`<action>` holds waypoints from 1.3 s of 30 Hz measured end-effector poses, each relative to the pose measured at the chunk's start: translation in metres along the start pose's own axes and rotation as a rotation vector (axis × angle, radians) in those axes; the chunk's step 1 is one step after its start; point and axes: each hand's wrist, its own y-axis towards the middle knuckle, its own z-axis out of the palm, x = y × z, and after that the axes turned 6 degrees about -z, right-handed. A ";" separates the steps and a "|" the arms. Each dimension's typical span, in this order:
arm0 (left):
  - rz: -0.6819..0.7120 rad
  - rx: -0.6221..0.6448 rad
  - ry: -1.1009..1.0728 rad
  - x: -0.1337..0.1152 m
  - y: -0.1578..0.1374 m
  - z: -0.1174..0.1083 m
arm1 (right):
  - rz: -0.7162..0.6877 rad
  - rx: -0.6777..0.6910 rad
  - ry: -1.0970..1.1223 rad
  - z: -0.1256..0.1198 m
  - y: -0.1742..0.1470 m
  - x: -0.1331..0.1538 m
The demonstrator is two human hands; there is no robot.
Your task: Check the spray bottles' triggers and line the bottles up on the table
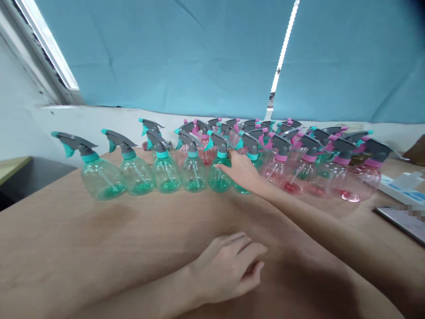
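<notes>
Across the table stands a front row of spray bottles with grey trigger heads. A green spray bottle (219,181) with a turquoise collar is beside my right hand (244,170). That hand's thumb stretches across in front of the bottle, apart from the fingers, which reach toward its neck; whether they touch is unclear. Another green spray bottle (252,156) is partly hidden behind the same hand. Nearer to me, my left hand (229,268) is low over the table, fingers loosely curled in, with nothing visible in it.
More green spray bottles (168,175) extend leftward along the wooden table (99,248). Pink spray bottles (361,177) stand close together on the right, with several more behind. A phone-like flat device (403,219) lies at the right edge. Blue curtain (182,57) hangs behind.
</notes>
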 end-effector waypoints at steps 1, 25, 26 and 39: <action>-0.014 0.002 -0.002 0.000 0.000 0.000 | -0.012 -0.003 0.020 -0.001 -0.003 -0.001; -0.138 -0.025 -0.175 0.004 0.005 -0.006 | 0.063 -0.096 0.063 -0.037 -0.035 -0.072; -0.139 -0.024 -0.179 0.004 0.005 -0.006 | 0.069 -0.088 0.048 -0.035 -0.034 -0.069; -0.327 -0.042 -0.143 0.006 0.003 -0.005 | -0.012 -0.008 -0.109 -0.047 -0.063 -0.052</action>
